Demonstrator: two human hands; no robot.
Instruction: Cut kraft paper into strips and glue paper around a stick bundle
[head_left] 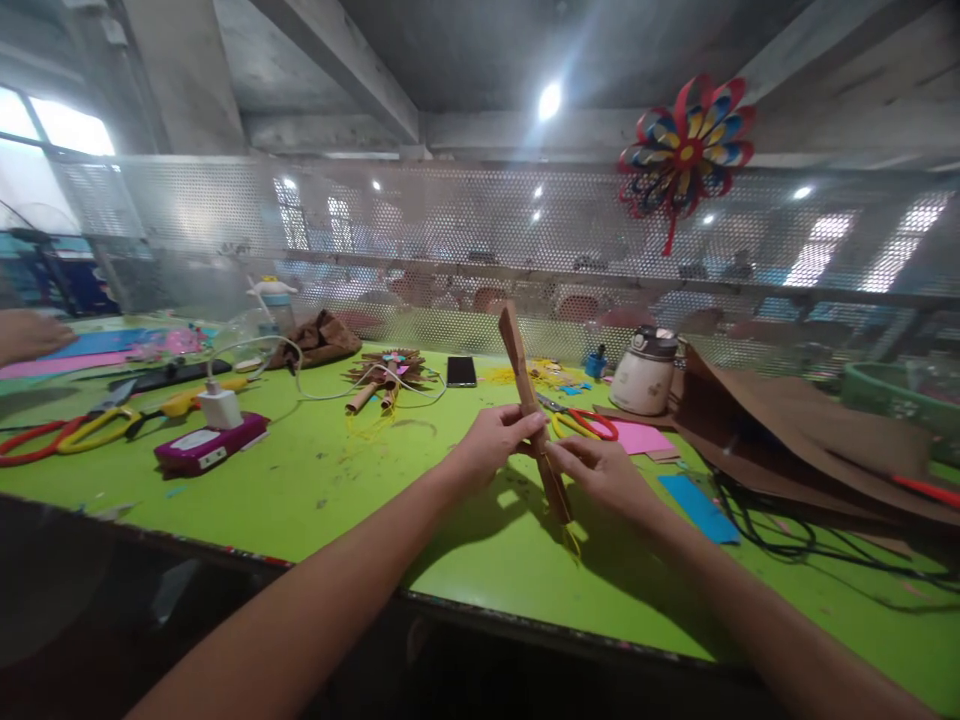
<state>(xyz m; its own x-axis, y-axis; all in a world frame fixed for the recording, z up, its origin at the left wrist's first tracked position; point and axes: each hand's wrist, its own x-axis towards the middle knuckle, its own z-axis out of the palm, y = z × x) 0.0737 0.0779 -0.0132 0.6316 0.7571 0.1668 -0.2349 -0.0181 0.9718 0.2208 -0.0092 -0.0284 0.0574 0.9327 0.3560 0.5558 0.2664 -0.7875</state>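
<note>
Head view, worktop (300,510): green, dark near edge slanting below both forearms, far edge along a perforated screen (450,230).
Room: widest between the left forearm and the purple power block (199,450) near the left of the near edge; tighter at right, by the blue paper (699,508).
Brown sheets (795,430): raised bulk toward the far right corner.
Brown strip (523,370): folded, stick-like, tilted over the middle, lower end toward the near edge.
Left hand (499,440): pinching the strip near mid-length.
Right hand (600,470): pinching it just below.
Bottle (643,380): upright near the far edge.
Scissors (592,424): just beyond the right hand.
Phone (461,372): flat, near the far edge.
Yellow string (573,540): looping from the strip's lower end, perhaps running up it; blur leaves that unsure.
</note>
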